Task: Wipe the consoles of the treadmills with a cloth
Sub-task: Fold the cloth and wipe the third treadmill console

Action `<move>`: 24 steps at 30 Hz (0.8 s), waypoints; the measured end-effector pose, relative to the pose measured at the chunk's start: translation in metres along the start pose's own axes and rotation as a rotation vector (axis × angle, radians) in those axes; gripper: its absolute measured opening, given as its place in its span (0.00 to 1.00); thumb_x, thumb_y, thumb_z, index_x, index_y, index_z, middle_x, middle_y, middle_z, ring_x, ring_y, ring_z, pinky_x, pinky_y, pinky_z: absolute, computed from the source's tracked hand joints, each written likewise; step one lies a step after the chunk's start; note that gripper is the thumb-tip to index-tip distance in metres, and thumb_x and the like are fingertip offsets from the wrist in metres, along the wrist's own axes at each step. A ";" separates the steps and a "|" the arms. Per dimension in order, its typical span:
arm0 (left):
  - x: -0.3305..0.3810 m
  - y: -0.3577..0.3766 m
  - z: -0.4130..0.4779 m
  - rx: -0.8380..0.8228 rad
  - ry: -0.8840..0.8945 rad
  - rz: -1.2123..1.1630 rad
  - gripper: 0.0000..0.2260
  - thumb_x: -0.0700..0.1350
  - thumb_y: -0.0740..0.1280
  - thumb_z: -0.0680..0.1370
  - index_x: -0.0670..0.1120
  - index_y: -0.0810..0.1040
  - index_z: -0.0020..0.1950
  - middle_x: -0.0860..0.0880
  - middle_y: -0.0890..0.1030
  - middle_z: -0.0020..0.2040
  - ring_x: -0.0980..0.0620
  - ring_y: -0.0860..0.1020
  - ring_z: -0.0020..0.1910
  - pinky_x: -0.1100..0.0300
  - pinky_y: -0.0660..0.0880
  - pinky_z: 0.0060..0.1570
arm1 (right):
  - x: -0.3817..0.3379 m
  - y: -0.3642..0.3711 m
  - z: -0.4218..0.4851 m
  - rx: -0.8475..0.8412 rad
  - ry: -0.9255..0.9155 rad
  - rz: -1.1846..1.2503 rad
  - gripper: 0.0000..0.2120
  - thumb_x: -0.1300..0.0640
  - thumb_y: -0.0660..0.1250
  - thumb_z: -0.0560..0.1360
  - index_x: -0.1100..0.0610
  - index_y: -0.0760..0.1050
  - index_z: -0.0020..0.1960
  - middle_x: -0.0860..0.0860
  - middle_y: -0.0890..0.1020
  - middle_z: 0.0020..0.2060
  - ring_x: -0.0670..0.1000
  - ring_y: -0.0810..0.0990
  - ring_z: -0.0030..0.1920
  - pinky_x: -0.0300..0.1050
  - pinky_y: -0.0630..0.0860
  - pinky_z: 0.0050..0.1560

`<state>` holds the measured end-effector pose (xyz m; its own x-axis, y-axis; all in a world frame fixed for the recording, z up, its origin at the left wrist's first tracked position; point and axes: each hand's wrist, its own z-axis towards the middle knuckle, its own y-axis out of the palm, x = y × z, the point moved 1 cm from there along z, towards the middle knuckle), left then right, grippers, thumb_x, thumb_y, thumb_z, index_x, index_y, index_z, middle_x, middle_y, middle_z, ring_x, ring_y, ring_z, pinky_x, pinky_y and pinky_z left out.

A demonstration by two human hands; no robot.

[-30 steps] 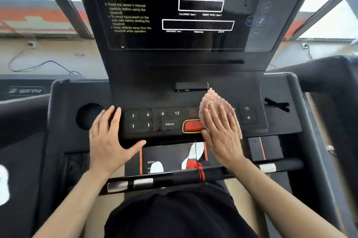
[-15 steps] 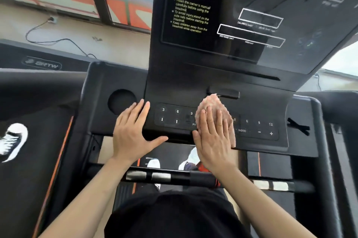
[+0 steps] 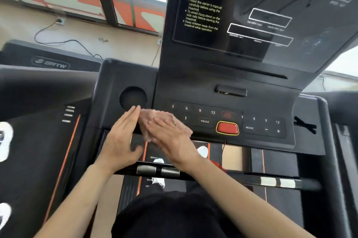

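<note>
Right hand (image 3: pixel 171 134): flat, palm down, fingers straight and slightly spread, pressing on the cloth; blurred.
Left hand (image 3: pixel 121 140): fingers straight and held together, thumb spread out to the side; it lies at the console's front edge, with its fingertips beside the cloth and just below the cup holder.
Forearms: both bare, reaching in from the bottom of the view and crossing over the handlebar.
Cloth (image 3: pixel 148 120): pink, bunched under the right hand's fingers at the left end of the keypad, showing past the fingertips and along the hand's right side.
Console (image 3: pixel 193 82): black, with number keys, PROG and MODE keys.
Red button (image 3: pixel 227 128): yellow-rimmed, to the right of the hands, apart from the cloth.
Cup holder (image 3: pixel 132 98): round recess left of the keypad; its inside is dark and the contents cannot be made out.
Display (image 3: pixel 232 14): dark, tilted, with yellow CAUTION text.
Handlebar (image 3: pixel 242 178): black, with silver grip pads.
Neighbouring treadmill (image 3: pixel 50 63): left, marked BRTW.
</note>
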<state>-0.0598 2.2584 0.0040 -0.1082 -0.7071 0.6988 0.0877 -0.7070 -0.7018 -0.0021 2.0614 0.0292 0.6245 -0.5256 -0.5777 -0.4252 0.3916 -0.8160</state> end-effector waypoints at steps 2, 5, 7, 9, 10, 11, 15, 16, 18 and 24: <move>0.008 -0.011 -0.012 -0.032 0.035 0.003 0.39 0.47 0.64 0.69 0.40 0.64 0.80 0.48 0.67 0.80 0.52 0.61 0.82 0.50 0.63 0.79 | -0.008 -0.014 -0.020 0.001 0.127 0.218 0.17 0.60 0.62 0.83 0.58 0.75 0.71 0.54 0.81 0.64 0.54 0.78 0.67 0.53 0.72 0.70; 0.036 -0.008 -0.016 -0.086 0.120 -0.065 0.33 0.49 0.70 0.72 0.43 0.71 0.77 0.50 0.71 0.77 0.50 0.68 0.78 0.52 0.67 0.76 | -0.015 -0.032 -0.047 0.051 0.340 0.434 0.15 0.58 0.63 0.83 0.56 0.72 0.69 0.48 0.82 0.57 0.45 0.80 0.59 0.45 0.76 0.63; 0.060 0.002 -0.016 -0.144 0.088 -0.234 0.32 0.50 0.73 0.72 0.45 0.73 0.76 0.53 0.74 0.75 0.53 0.72 0.74 0.54 0.69 0.73 | -0.018 -0.044 -0.060 0.116 0.424 0.544 0.14 0.64 0.65 0.81 0.59 0.68 0.66 0.45 0.80 0.51 0.36 0.79 0.55 0.34 0.74 0.58; 0.080 0.015 -0.016 -0.226 -0.019 -0.446 0.32 0.51 0.74 0.73 0.48 0.72 0.76 0.56 0.77 0.71 0.53 0.76 0.70 0.53 0.74 0.69 | -0.021 -0.051 -0.069 0.191 0.472 0.624 0.13 0.67 0.65 0.80 0.60 0.65 0.62 0.46 0.77 0.49 0.33 0.78 0.51 0.29 0.72 0.54; 0.089 0.021 -0.015 -0.252 -0.071 -0.520 0.32 0.52 0.75 0.73 0.49 0.72 0.76 0.58 0.78 0.69 0.53 0.78 0.68 0.53 0.77 0.66 | -0.022 -0.054 -0.072 0.235 0.499 0.642 0.13 0.64 0.65 0.80 0.57 0.65 0.61 0.48 0.76 0.51 0.36 0.78 0.52 0.31 0.73 0.55; 0.096 0.028 -0.014 -0.268 -0.109 -0.563 0.32 0.53 0.76 0.73 0.51 0.72 0.76 0.58 0.80 0.66 0.53 0.80 0.65 0.54 0.79 0.62 | -0.022 -0.056 -0.075 0.272 0.527 0.677 0.12 0.60 0.65 0.80 0.53 0.66 0.60 0.53 0.75 0.54 0.41 0.79 0.53 0.35 0.75 0.54; 0.122 0.048 -0.004 -0.255 -0.080 -0.550 0.32 0.53 0.78 0.71 0.51 0.75 0.73 0.57 0.82 0.61 0.52 0.82 0.59 0.58 0.78 0.60 | -0.026 -0.059 -0.083 0.361 0.614 0.866 0.09 0.62 0.62 0.83 0.56 0.64 0.61 0.55 0.76 0.46 0.49 0.79 0.39 0.46 0.79 0.41; 0.126 0.051 -0.001 -0.224 -0.078 -0.526 0.30 0.53 0.77 0.71 0.51 0.76 0.72 0.57 0.82 0.60 0.54 0.82 0.58 0.59 0.78 0.59 | -0.027 -0.060 -0.086 0.394 0.625 0.891 0.10 0.64 0.61 0.83 0.57 0.65 0.62 0.53 0.76 0.45 0.46 0.79 0.39 0.43 0.79 0.41; 0.133 0.053 0.003 -0.150 -0.111 -0.501 0.23 0.53 0.74 0.71 0.51 0.80 0.66 0.56 0.83 0.55 0.55 0.83 0.53 0.58 0.79 0.55 | -0.028 -0.061 -0.090 0.493 0.639 0.989 0.12 0.65 0.63 0.82 0.58 0.66 0.64 0.53 0.77 0.47 0.46 0.80 0.40 0.38 0.78 0.38; 0.124 0.040 0.029 0.036 -0.193 -0.524 0.05 0.50 0.74 0.78 0.52 0.84 0.52 0.53 0.86 0.48 0.56 0.84 0.48 0.54 0.81 0.52 | -0.016 -0.070 -0.114 0.656 0.668 0.995 0.18 0.56 0.69 0.75 0.51 0.76 0.64 0.49 0.83 0.54 0.46 0.81 0.55 0.42 0.77 0.55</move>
<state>-0.0410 2.1422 0.0671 0.0362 -0.2490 0.9678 0.1051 -0.9621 -0.2514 -0.0570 1.9562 0.0937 -0.2721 -0.0020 -0.9623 -0.0017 1.0000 -0.0016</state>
